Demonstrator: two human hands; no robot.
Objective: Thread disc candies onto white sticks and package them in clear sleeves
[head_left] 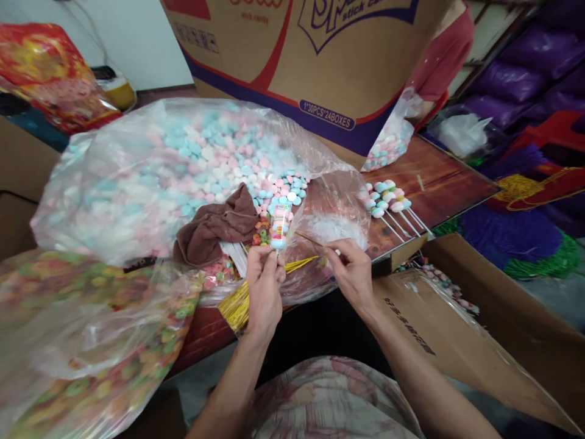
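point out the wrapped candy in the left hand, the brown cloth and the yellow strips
Wrapped candy (pixel 280 227): head view, front of its clear wrapper.
Brown cloth (pixel 214 230): head view, middle of its folds.
Yellow strips (pixel 236 305): head view, the bundle's wider end.

Pale wall (pixel 153 39), glossy reddish-brown table (pixel 450 177), grey floor (pixel 564 297), purple bags (pixel 543 49) stacked right.

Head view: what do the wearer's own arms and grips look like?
Left grip and right grip are human hands, ungloved. Visible forearms are bare: no sleeves, cables or markings seen. Pale, pink-patterned garment between them.
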